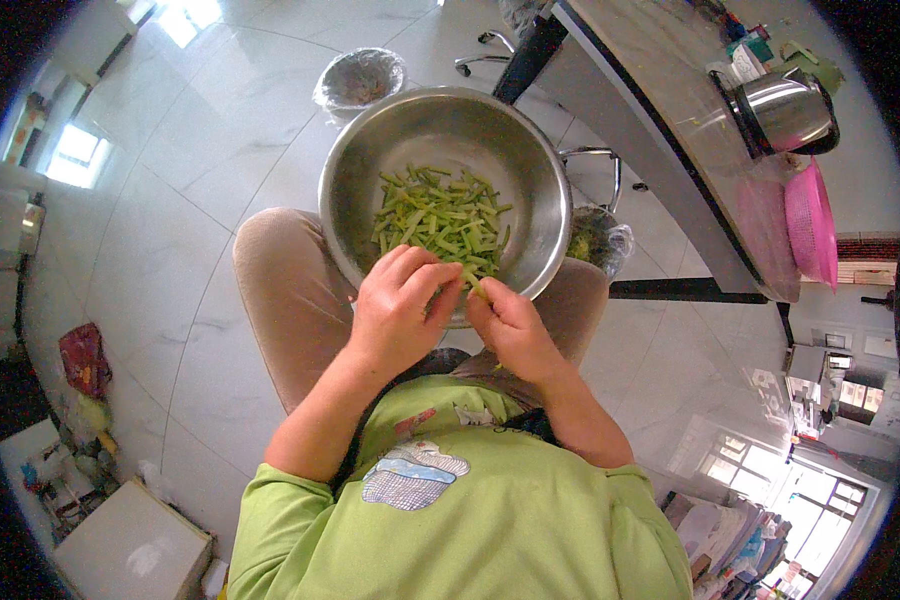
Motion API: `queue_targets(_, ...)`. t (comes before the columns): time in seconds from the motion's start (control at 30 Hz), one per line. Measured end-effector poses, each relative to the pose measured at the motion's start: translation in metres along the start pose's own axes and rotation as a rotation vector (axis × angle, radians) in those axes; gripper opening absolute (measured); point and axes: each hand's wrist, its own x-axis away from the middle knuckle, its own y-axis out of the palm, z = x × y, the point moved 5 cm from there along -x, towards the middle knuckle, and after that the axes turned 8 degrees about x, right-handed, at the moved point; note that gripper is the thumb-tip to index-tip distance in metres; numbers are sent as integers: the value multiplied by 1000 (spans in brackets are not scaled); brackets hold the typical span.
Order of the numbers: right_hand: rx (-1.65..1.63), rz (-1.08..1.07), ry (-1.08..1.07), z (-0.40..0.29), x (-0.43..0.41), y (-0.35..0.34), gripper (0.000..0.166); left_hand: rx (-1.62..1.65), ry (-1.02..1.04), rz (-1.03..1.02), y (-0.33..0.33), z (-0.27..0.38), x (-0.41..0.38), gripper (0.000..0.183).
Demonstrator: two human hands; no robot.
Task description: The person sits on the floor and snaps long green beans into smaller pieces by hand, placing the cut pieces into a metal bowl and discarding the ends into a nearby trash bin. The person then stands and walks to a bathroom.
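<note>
A wide stainless steel basin sits before me between my knees. Cut pieces of green vegetable stem lie heaped on its bottom. Over the basin's near rim, my left hand pinches one end of a pale green stem piece between thumb and fingertips. The other end is in the grip of my right hand, its thumb laid along the stem. Both hands are close together, and the fingers hide part of the piece.
Behind the basin stands a plastic-lined bin. Another plastic-lined container with green scraps is beside my right knee. On the table at right are an electric kettle and a pink plastic colander. Chair legs show under the table.
</note>
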Motion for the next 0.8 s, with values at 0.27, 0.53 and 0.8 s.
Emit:
queue_targets(0.27, -491, -41, 97, -7, 3, 9, 21, 104, -16, 88, 13, 3, 9, 16)
queue_targets(0.53, -670, 274, 28, -4, -7, -11, 21, 10, -32, 28, 16, 6, 14, 18)
queue_targets(0.8, -173, 292, -51, -1, -4, -4, 19, 854, -561, 230, 29, -21, 30, 10)
